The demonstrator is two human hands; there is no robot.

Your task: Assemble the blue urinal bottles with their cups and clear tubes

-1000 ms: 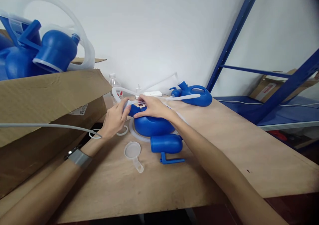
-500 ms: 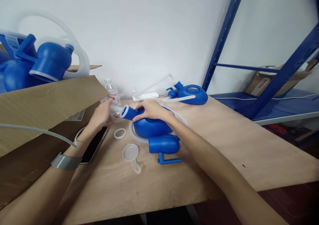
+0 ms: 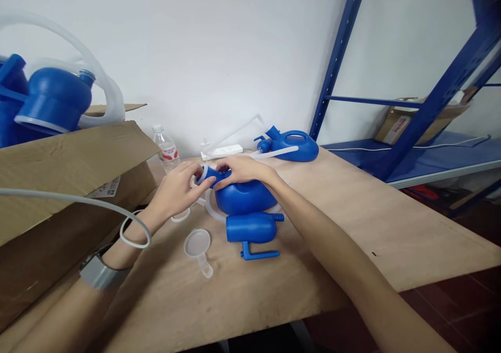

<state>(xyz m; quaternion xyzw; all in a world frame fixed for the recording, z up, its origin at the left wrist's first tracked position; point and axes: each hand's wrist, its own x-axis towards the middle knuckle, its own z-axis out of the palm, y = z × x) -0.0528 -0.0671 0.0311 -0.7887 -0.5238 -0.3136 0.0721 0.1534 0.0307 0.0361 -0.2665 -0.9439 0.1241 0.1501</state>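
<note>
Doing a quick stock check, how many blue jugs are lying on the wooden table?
2: the near blue jug under both hands, and the far blue jug by the wall. The box may hide more.

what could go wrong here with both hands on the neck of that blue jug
The clear funnel and the blue cylinder part lie loose just in front of the blue jug; a forearm could knock them away. The tube loop at the left hand's wrist may snag. The right hand could tip the jug.

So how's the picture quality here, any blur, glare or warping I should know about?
Head view: light is soft and even, with no glare on the white wall; shadows under the blue jug are faint. The wide lens bends the blue shelf frame and stretches the forearms. Both hands look fairly sharp.
</note>
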